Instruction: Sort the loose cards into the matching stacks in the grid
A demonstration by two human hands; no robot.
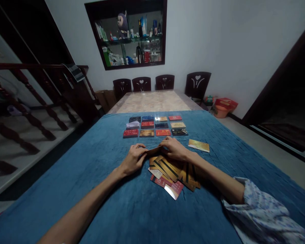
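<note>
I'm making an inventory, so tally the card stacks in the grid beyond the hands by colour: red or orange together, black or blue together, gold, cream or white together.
Red or orange stacks: 4
Black or blue stacks: 4
Gold, cream or white stacks: 4
Total: 12

Plush toy [122, 24] in niche [134, 66]; chairs [169, 84] by wall [205, 40].

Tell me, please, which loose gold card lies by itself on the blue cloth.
The gold card to the right of the right hand: it touches no other card, whereas the pile's gold cards overlap one another.
</note>
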